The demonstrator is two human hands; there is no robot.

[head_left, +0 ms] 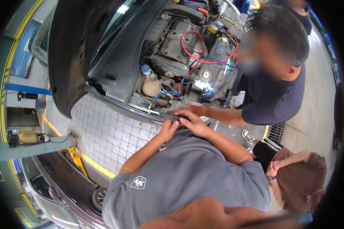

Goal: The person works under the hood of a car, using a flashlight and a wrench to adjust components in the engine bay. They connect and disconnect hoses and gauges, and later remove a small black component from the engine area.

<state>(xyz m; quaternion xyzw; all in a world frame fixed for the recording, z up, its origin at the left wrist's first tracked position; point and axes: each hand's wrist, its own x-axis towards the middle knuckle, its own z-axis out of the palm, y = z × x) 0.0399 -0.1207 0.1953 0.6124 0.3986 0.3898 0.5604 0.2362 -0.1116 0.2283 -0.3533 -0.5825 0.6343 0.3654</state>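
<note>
My left hand and my right hand are close together at the front edge of the engine bay, both with fingers curled on a dark object whose kind I cannot make out. A co-worker's hand rests just beyond my right hand. Behind them, a blue hose with fittings runs past a translucent reservoir. A red hose loops over the engine, near a gauge set and two cans.
The co-worker in a dark shirt leans in at the right; another person in brown is at the lower right. The raised hood fills the upper left. A lift post and a dark car stand at the left. A floor grate lies at right.
</note>
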